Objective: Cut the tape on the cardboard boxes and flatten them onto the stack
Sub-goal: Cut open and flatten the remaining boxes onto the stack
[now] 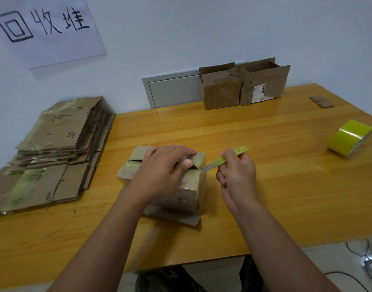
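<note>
A small taped cardboard box (189, 186) stands in the middle of the wooden table (275, 186). My left hand (162, 171) lies over its top, with the thumb hooked under a top flap. My right hand (236, 173) grips a yellow-green utility knife (225, 159). The knife's blade tip touches the box's upper right edge. A stack of flattened cardboard boxes (54, 148) with greenish tape lies at the table's left end.
Two opened cardboard boxes (244, 85) stand at the table's far edge against the wall. A roll of yellow tape (349, 139) lies at the right. Small cardboard scraps (322, 101) sit at the far right. Cables (368, 260) lie on the floor.
</note>
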### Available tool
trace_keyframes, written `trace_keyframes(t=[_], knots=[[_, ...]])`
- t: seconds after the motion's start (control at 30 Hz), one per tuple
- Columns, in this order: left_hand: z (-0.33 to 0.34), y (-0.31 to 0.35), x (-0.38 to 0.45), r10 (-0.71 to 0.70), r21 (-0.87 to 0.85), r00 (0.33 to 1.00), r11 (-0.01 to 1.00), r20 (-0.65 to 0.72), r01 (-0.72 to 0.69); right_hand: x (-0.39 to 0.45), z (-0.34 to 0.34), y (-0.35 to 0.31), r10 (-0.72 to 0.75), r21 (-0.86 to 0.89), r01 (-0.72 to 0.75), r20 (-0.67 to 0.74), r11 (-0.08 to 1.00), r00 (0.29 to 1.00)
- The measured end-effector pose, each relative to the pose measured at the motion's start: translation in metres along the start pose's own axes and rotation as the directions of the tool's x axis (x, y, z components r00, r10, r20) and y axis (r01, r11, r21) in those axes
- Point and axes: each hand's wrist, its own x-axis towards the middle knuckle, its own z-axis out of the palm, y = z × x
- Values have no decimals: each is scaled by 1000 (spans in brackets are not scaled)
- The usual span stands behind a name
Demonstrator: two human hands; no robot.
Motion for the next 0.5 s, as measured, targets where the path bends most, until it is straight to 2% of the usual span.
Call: trace_keyframes(t=[0.1,0.27,0.5], knots=[[1,-1,0,-2,9,1000,1000,-6,2,-7,1,5,9,-48,-8,10,999,1000],[0,0,-1,0,9,1000,1000,-5,0,-5,5,3,-25,-73,19,-76,997,997],[0,0,-1,-5,19,1000,1000,-8,5,-8,6,2,-38,-152,40,14,988,999]])
